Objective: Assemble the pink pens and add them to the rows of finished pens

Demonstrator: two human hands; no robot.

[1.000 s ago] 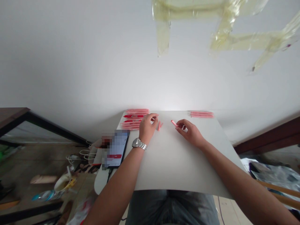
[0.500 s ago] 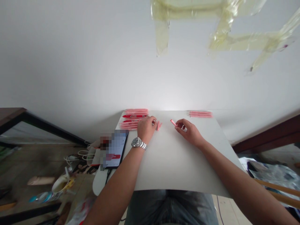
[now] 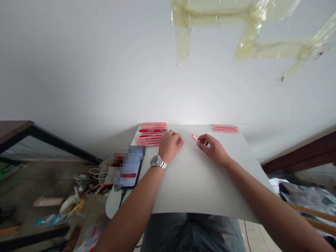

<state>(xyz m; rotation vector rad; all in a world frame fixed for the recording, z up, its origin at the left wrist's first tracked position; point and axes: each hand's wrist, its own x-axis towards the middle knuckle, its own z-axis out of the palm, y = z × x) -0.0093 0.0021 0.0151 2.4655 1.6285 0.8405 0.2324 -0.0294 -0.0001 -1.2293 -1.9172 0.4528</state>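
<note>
My left hand (image 3: 171,144), with a metal watch on the wrist, curls its fingers closed around a small pink piece (image 3: 179,141) just above the white table. The fingers cover most of that piece. Beside this hand, at the table's back left, lies a stack of pink pens (image 3: 148,140) with a few darker red pens (image 3: 147,130) among them. My right hand (image 3: 211,147) pinches a pink pen part (image 3: 195,138) between thumb and fingers, its end pointing up and left; the remainder is hidden in the hand.
A smaller row of pink pens (image 3: 226,129) lies at the table's back right. On the left edge rests a phone (image 3: 132,171) with a cable. The white table (image 3: 199,189) meets the wall behind. A cup (image 3: 68,206) and a bottle (image 3: 49,220) are at lower left.
My left hand has moved right from beside the small pink pieces and closed over them, hiding most of them. The right hand still holds its pink pen part in nearly the same place.
</note>
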